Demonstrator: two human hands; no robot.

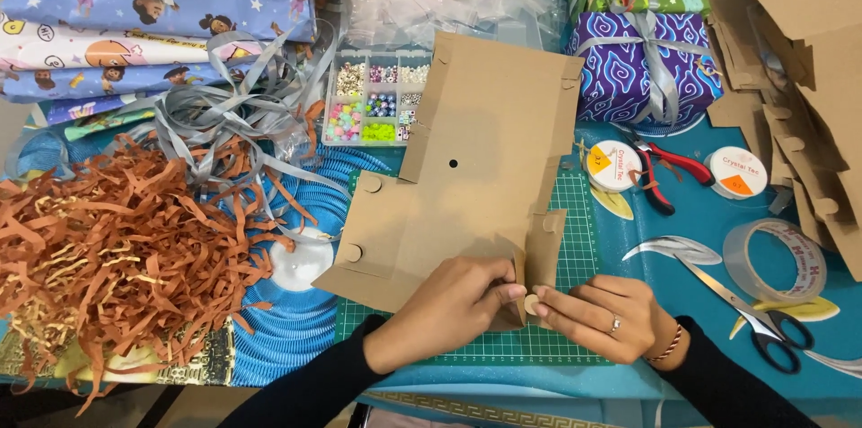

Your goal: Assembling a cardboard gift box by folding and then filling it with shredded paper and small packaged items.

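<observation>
A flat brown cardboard box blank (476, 167) with round tabs lies unfolded over a green cutting mat (575, 239). My left hand (449, 307) pinches the near edge of the cardboard, thumb and fingers closed on a folded flap. My right hand (597, 316), with a ring and a wrist bracelet, grips the same flap from the right, fingertips on a round tab. The two hands meet at the flap's lower corner.
Shredded brown paper (108, 239) and grey ribbon (224, 114) lie left. A bead organiser (373, 100) sits behind the cardboard. Wrapped gifts (642, 42), thread spools (612, 165), red pliers (660, 176), a tape roll (777, 257), scissors (754, 316) and more cardboard blanks (808, 78) are right.
</observation>
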